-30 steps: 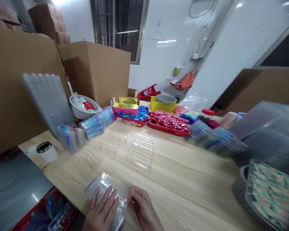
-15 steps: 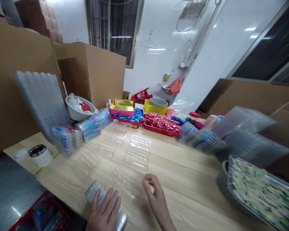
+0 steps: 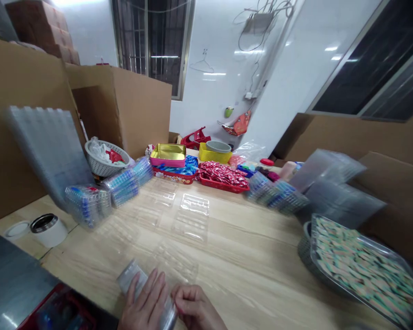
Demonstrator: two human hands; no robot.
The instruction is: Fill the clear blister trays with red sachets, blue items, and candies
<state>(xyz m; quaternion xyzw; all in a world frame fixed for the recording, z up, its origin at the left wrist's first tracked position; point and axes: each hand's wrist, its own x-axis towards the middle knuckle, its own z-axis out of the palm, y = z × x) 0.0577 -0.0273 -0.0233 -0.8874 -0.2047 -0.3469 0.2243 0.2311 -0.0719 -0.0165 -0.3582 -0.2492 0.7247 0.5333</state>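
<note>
My left hand point(image 3: 145, 300) lies over a stack of nested clear plastic trays point(image 3: 132, 273), with its thumb and fingers around it. At the right edge of that stack, the fingers of my right hand point(image 3: 192, 305) are pinched together against a tray edge. Just beyond my hands lies a single clear tray point(image 3: 174, 261), hard to see against the wood. Farther up the table are more clear trays, one with ridged compartments point(image 3: 192, 217) catching the light, and another to its left point(image 3: 156, 197).
Red-wrapped packets point(image 3: 223, 174) and blue packets point(image 3: 189, 166) fill containers at the back. Filled clear packs point(image 3: 89, 204) stand left, near a white jar point(image 3: 48, 230). A tray of striped pieces point(image 3: 361, 261) rests at right. Tall cardboard boxes point(image 3: 141, 103) border the wooden table point(image 3: 244, 247).
My right hand has moved left and down, from over the table to the edge of the tray stack, and its fingers have closed. The left hand stays on the stack. The view has shifted slightly.
</note>
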